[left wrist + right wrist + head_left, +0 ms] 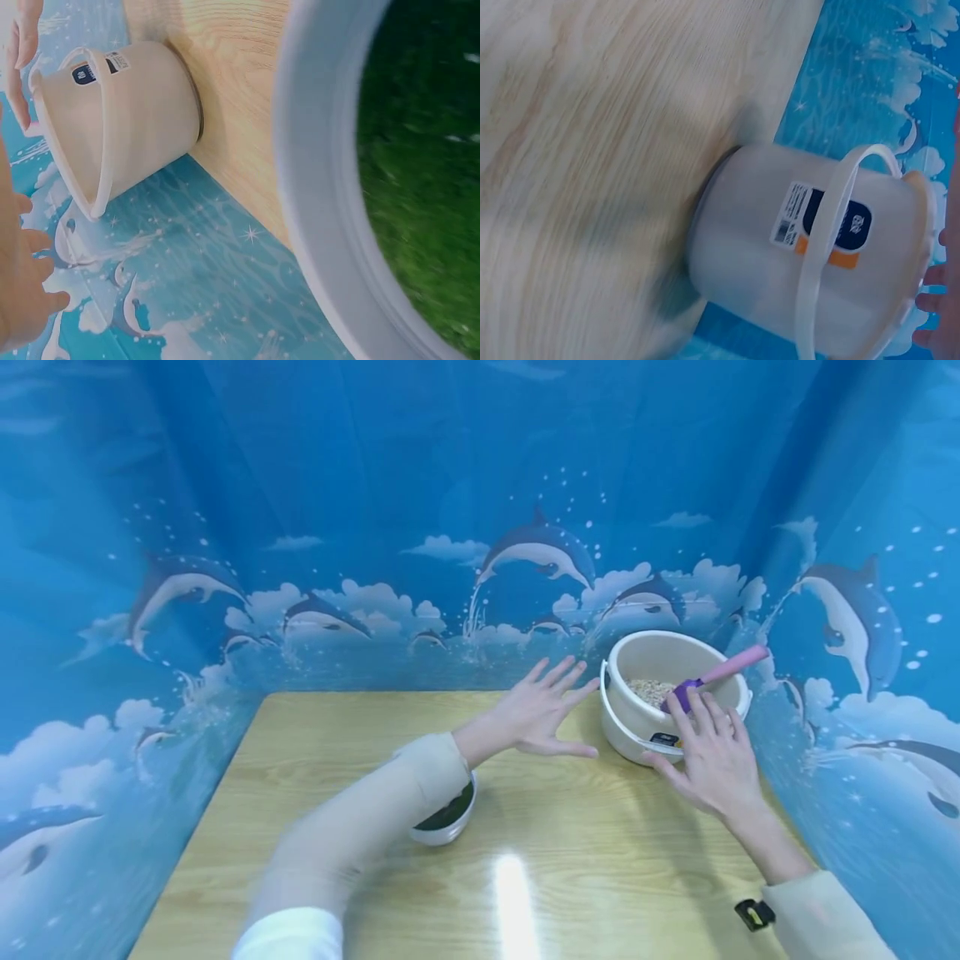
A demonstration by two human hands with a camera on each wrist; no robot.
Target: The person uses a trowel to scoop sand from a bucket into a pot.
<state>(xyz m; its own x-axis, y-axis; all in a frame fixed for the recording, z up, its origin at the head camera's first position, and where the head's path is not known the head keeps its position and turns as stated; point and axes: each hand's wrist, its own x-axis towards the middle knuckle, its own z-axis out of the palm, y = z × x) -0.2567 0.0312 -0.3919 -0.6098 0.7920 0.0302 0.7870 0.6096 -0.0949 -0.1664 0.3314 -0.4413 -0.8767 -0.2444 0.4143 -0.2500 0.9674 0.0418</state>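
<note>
In the head view my left hand (543, 710) hovers over the table with its fingers spread, just left of a white bucket (626, 739). My right hand (712, 760) is at the bucket's front right rim, fingers extended; whether it touches the rim I cannot tell. Inside the bucket lie pale beige granules (648, 692) and a scoop with a pink handle (738, 663) and purple head. A white bowl (448, 835) of dark green, leafy-looking stuff (427, 172) stands under my left forearm, which partly hides it. Neither hand holds anything.
The wood-grain table (360, 727) is bordered by blue curtains (420, 460) printed with dolphins, close behind and to the right of the bucket. The bucket's white carrying handle (106, 135) hangs down its side. A small black device (753, 914) sits at my right cuff.
</note>
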